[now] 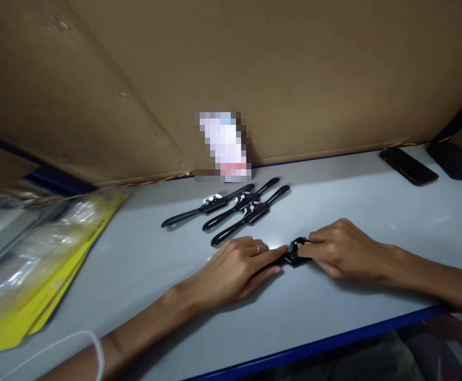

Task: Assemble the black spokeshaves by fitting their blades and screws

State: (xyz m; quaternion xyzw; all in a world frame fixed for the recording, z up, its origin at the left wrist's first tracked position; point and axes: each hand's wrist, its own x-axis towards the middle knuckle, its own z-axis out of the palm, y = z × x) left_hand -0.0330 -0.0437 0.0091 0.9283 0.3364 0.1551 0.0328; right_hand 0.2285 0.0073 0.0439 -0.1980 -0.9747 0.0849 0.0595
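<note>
A black spokeshave (293, 257) lies low over the grey tabletop, its middle showing between my hands. My left hand (236, 267), with a ring on one finger, is closed over its left handle, the index finger stretched along towards the body. Bent fingers of my right hand (344, 250) press on the right side of the body, by the metal parts, and hide that end. Beyond my left hand rest three more black spokeshaves: one at the left (210, 205), one in the middle (243, 202) and a nearer one (251, 214), all slanting the same way.
A phone (409, 166) and a black flat object (455, 160) lie at the back right. At left are yellow envelopes (52, 301) under clear plastic wrapping (28, 264). A blurred-out upright item (226, 145) leans on the cardboard wall (294, 69). A white cable (91, 334) crosses my left forearm.
</note>
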